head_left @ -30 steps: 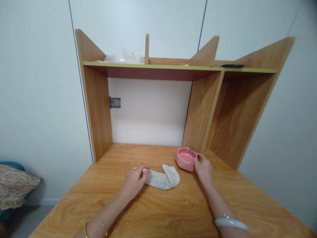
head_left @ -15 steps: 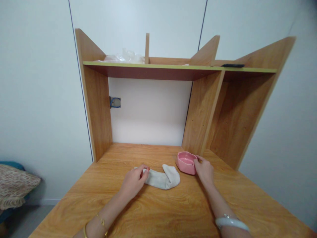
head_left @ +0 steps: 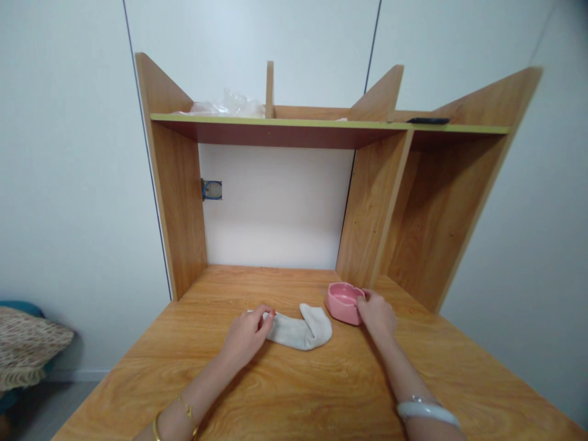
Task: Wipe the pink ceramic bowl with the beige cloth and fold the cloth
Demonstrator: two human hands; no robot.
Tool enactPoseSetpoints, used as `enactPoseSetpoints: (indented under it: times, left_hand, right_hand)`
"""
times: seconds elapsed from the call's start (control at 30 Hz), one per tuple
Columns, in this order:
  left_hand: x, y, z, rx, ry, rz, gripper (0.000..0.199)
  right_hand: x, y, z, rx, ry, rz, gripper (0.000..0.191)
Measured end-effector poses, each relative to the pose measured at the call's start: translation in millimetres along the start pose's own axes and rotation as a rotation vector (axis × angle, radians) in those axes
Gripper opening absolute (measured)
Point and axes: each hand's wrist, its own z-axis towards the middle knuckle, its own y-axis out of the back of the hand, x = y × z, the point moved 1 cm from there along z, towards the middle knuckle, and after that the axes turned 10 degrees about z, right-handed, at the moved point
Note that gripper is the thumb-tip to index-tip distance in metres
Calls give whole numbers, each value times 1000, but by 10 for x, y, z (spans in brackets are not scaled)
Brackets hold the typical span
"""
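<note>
A light grey sock lies bent on the wooden desk, its toe end folded up on the right. My left hand is closed on the sock's left end, with thumb and fingers pinched together. To the right of the sock sits a pink ashtray with angular sides and notches in its rim. My right hand grips the ashtray's right side between thumb and fingers, with part of that wall hidden behind them. A small gap separates sock and ashtray.
Wooden shelving rises from the back of the desk. On its top shelf are a clear plastic bag and a flat black object. A wall box with blue wire shows at left. Patterned fringed cloth hangs at far left.
</note>
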Motion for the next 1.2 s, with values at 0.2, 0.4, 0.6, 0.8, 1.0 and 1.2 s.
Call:
enactPoseSetpoints:
  times: [0.2, 0.4, 0.6, 0.8, 1.0, 1.2]
  left_hand:
    - [19, 9, 18, 16, 9, -4, 32]
    - [56, 4, 32, -16, 20, 16, 32]
    - [118, 4, 60, -40, 66, 56, 30]
    - [196, 21, 86, 8, 118, 180, 27]
    - [126, 33, 60, 71, 79, 228, 27]
    - [80, 49, 46, 76, 85, 264, 26]
  right_hand:
    - [-6, -16, -15, 38, 17, -20, 40]
    - [40, 38, -52, 53, 25, -86, 40]
    - [348, 147, -235, -37, 127, -179, 41]
    - [712, 20, -569, -19, 496, -95, 23]
    - [795, -282, -833, 293, 575, -180, 25]
    - [761, -335, -851, 345, 499, -261, 24]
